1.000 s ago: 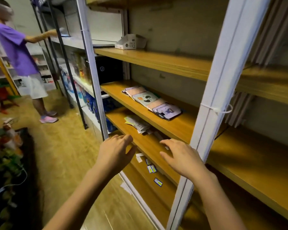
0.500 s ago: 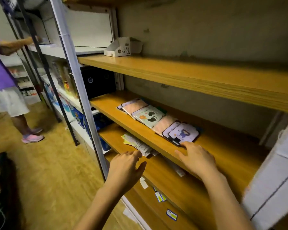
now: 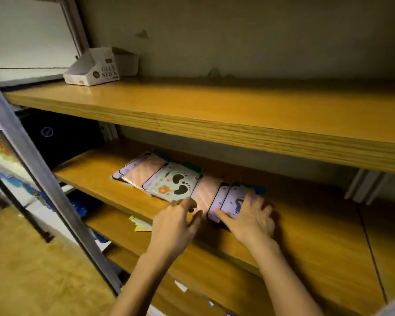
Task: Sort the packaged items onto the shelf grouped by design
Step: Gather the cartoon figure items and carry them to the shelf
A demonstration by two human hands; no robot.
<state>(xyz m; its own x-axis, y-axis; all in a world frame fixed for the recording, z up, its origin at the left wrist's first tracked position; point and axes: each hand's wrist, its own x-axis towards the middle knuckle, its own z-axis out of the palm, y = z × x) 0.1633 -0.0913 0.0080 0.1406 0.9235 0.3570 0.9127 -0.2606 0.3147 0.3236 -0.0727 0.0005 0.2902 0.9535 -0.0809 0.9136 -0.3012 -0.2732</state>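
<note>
A row of flat packaged items lies on the middle wooden shelf (image 3: 306, 226). From the left: a purple-and-pink pack (image 3: 137, 169), a pale green pack with black footprints (image 3: 173, 183), a pink pack (image 3: 206, 190) and a purple pack (image 3: 234, 199). My right hand (image 3: 249, 215) lies flat on the purple pack, fingers spread over it. At the front edge of the pink pack, my left hand (image 3: 178, 222) touches it with its fingertips, fingers apart.
A white cardboard display box (image 3: 96, 69) stands at the back left of the upper shelf (image 3: 237, 115). A grey metal upright (image 3: 43, 179) runs down at the left. Loose yellow and white packs (image 3: 141, 224) lie on the lower shelf. A black box (image 3: 62, 135) sits left.
Both hands have gone up from the lower shelf's edge onto the middle shelf's packs. The view has closed in on the shelf, and the person in purple has left the frame.
</note>
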